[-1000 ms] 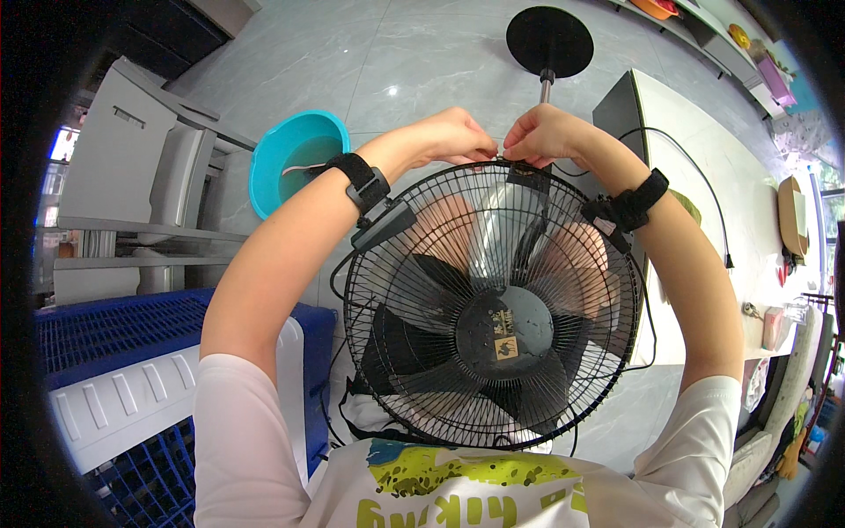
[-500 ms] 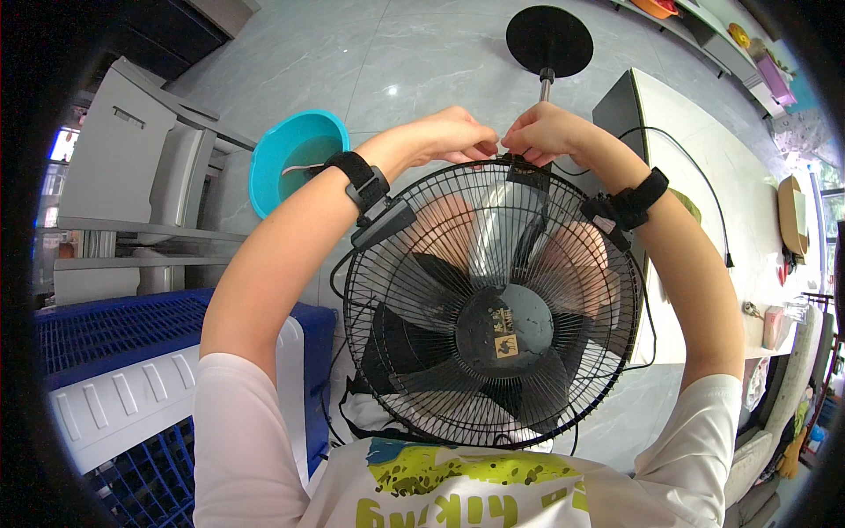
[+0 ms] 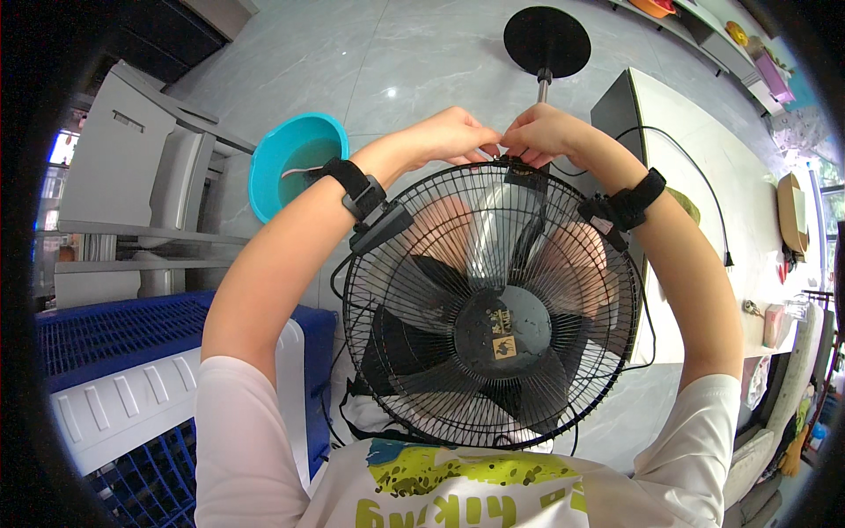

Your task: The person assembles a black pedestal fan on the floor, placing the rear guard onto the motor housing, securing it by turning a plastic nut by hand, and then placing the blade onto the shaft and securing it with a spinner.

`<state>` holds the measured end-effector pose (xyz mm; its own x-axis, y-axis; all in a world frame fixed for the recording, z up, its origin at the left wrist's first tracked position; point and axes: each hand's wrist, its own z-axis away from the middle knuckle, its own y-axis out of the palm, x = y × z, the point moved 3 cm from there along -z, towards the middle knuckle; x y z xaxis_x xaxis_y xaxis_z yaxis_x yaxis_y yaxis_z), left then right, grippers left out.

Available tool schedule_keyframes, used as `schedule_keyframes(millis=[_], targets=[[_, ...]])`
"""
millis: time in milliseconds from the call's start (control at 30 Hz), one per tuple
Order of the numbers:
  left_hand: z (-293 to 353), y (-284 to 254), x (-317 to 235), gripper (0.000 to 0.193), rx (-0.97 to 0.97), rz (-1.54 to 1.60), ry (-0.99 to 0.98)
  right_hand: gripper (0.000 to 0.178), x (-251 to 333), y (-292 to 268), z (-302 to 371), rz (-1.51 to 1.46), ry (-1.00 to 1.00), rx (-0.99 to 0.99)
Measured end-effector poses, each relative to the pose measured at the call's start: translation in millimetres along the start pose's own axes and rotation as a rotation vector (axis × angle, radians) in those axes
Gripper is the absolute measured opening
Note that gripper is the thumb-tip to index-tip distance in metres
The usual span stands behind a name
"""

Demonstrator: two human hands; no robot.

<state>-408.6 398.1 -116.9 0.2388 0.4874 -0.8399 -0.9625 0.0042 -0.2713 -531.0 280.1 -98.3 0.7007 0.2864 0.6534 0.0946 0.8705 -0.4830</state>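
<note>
A black fan with a round wire grille (image 3: 405,387) lies across my lap, its dark blades and grey hub cover (image 3: 502,330) facing me. Its pole (image 3: 544,88) stretches away toward a round black base (image 3: 547,42). At the far rim of the grille, beside a small dark clip (image 3: 510,162), both hands meet. My left hand (image 3: 456,136) is closed in a pinch, its fingertips close to those of my right hand (image 3: 547,134). The right fingers are also pinched together and rest at the rim. Whatever lies between the fingertips is too small to make out.
To the left is a teal basin (image 3: 264,180) holding water and a cloth or handle-like item. A blue and white plastic crate (image 3: 132,387) stands near left, below a grey cabinet (image 3: 114,150). On the right, a white table (image 3: 695,238) carries a black cable (image 3: 717,207).
My left fingertips have moved slightly right and now meet the right ones. The fan has shifted only a little.
</note>
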Motion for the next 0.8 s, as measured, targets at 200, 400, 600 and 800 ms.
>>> schedule_keyframes(millis=[200, 400, 600, 800], targets=[[5.8, 0.6, -2.2, 0.041, -0.036, 0.013, 0.024, 0.028, 1.5, 0.2, 1.8, -0.009, -0.024, 0.006], [0.2, 1.4, -0.4, 0.04, -0.039, -0.036, 0.041, 0.028, 0.6, 0.5, -0.1, -0.028, -0.008, 0.018], [7.5, 4.1, -10.4, 0.042, -0.083, -0.104, 0.081, 0.027, 1.0, -0.2, 1.0, -0.017, -0.012, 0.0], [2.6, 2.0, -7.4, 0.043, -0.064, -0.191, 0.039, 0.03, -0.3, 0.2, -2.8, -0.032, -0.022, 0.014]])
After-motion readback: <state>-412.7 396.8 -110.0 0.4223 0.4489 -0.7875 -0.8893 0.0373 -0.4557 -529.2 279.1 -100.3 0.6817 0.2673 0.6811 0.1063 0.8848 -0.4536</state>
